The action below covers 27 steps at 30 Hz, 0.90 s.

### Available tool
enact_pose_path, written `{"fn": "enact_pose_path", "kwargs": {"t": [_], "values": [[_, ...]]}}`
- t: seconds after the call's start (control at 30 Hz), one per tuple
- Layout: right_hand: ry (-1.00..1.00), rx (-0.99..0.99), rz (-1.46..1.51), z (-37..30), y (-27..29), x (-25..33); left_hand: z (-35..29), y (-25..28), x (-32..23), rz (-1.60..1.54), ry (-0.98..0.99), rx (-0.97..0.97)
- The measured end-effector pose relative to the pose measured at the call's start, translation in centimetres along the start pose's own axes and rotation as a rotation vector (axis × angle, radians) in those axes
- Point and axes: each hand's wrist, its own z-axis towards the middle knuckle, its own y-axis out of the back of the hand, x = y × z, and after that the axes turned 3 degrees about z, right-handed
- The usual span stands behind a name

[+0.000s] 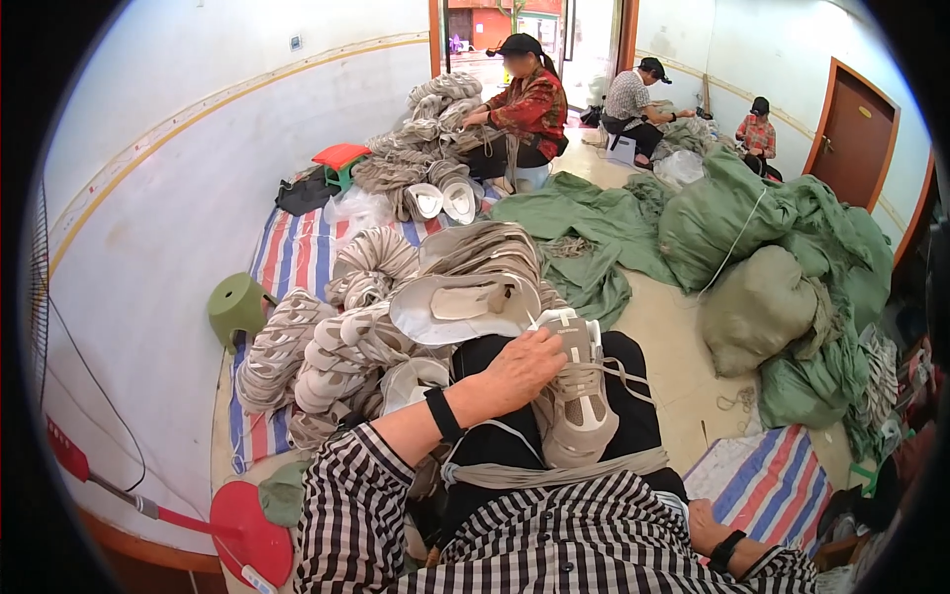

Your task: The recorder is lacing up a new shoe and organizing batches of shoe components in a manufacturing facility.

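Note:
A beige shoe upper (579, 421) with a white-edged collar lies on my black-trousered lap, toe toward me, its pale laces partly threaded. My left hand (529, 371) rests at its left edge by the tongue, fingers pinched together with a thin lace end showing above them. Just beyond it, a stack of nested shoe uppers (485, 287) leans at my knees, the nearest showing its whitish inside. At the lower right, my right hand (701, 520) is down beside my hip; its fingers are hidden. A bundle of pale laces (564, 469) stretches across my lap.
Piles of shoe uppers (282, 351) cover a striped sheet (282, 247) on the left, near a green stool (237, 302). Large green sacks (727, 213) fill the right. Three people work farther back, one in a red patterned jacket (534, 109). A red round base (250, 530) stands lower left.

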Motion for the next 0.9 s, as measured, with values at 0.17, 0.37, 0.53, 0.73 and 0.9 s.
{"fn": "enact_pose_path", "kwargs": {"t": [0.17, 0.37, 0.53, 0.73, 0.9], "values": [[0.024, 0.1, -0.069, -0.9, 0.5, 0.4, 0.1, 0.1, -0.1, -0.007, 0.006, 0.006], [0.101, 0.233, -0.282, -2.2, 1.7, 1.6, -0.4, -0.6, 0.4, -0.004, -0.022, -0.066], [-0.118, -0.077, 0.134, -3.7, 4.2, 3.5, -0.2, -1.5, 0.3, -0.012, 0.021, 0.04], [-0.347, -0.08, 1.236, -4.3, 16.6, 0.7, 1.1, -0.4, -0.9, -0.04, 0.081, 0.094], [-0.227, -0.275, 1.335, 0.3, 18.7, 2.7, 0.5, 1.7, -2.0, -0.062, 0.085, 0.102]]}}
